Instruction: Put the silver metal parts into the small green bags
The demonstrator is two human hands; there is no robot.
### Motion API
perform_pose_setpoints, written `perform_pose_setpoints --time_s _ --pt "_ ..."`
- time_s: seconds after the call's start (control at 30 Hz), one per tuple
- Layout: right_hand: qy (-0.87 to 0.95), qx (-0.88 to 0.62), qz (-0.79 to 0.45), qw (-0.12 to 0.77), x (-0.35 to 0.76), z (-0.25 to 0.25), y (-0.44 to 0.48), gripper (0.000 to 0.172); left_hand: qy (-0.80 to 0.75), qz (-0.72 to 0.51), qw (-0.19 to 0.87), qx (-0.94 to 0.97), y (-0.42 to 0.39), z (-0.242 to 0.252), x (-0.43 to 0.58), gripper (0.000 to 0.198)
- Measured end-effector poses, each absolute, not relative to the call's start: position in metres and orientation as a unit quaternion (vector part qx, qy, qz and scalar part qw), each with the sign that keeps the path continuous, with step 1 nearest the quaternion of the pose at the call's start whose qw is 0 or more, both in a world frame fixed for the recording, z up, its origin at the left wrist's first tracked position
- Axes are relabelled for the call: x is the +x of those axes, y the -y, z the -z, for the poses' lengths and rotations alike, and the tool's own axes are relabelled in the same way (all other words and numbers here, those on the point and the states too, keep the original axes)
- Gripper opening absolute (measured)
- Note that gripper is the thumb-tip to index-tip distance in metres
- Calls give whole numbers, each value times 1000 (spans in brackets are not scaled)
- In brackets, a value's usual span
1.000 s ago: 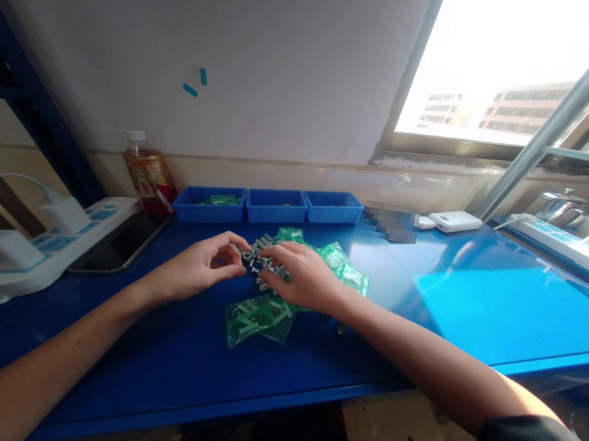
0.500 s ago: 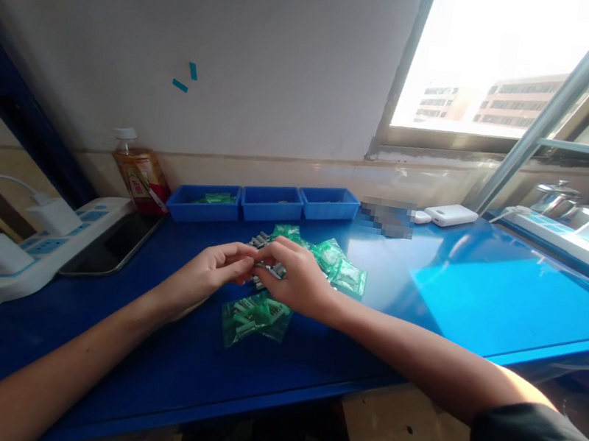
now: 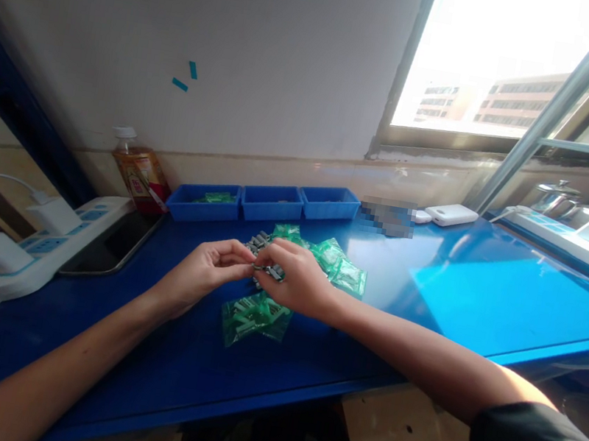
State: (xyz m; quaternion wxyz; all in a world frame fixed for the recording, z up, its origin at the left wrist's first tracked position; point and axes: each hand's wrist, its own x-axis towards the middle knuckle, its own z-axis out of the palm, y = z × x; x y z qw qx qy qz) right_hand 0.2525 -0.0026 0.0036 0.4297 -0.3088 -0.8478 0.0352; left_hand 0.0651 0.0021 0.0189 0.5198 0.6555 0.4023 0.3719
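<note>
My left hand (image 3: 212,267) and my right hand (image 3: 297,277) meet fingertip to fingertip over the table. Both are closed in a pinch, and what sits between the fingertips is tiny and mostly hidden. Right behind and under the fingers lies a pile of small grey metal pieces (image 3: 258,241), partly covered by my right hand. Green plastic bags (image 3: 349,277) lie to the right of the pile, beyond my right hand. Closer to me, another green bag (image 3: 257,317) with several metal pieces inside rests flat below my hands.
Three blue bins (image 3: 272,203) stand along the wall; the left one holds green bags. At left are a bottle (image 3: 137,173), a phone (image 3: 112,244) and a white power strip (image 3: 44,248) with plugs. A white device (image 3: 452,215) and another power strip (image 3: 571,238) lie at right.
My left fingers have straightened slightly, with the thumb reaching farther toward my right fingertips. Both hands stay in nearly the same place, and the bags and bins have not moved.
</note>
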Motion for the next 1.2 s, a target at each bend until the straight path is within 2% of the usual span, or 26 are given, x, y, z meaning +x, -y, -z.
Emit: perform_pose_setpoints --time_s 0.13,0.4,0.6,0.73,0.83,0.93,1.0,1.1,1.2 --pt "829 -335 31 447 255 -11 6 13 -402 -402 526 632 -2 -23 62 21" --pt "877 -293 86 370 262 -16 4 13 -403 -402 522 636 0 -23 65 21" --pt "865 -313 97 380 257 -10 4 12 -413 -377 504 658 -1 -17 68 30" --pt "830 -361 123 407 269 -33 -15 18 -465 -413 384 682 -12 -9 62 27" --pt "738 -505 136 427 295 -57 -42 22 -497 -451 293 681 -25 -4 48 29" --pt "675 -624 106 379 322 -63 -57 53 -503 -465 230 692 -36 -5 35 28" --pt "678 -648 88 335 331 -55 -55 57 -518 -446 164 711 -38 -7 29 29" --pt "721 -643 52 254 327 -38 -43 60 -551 -378 48 743 -37 -11 27 41" --pt "760 -614 35 210 312 -29 -33 60 -547 -286 18 787 -36 -9 28 42"
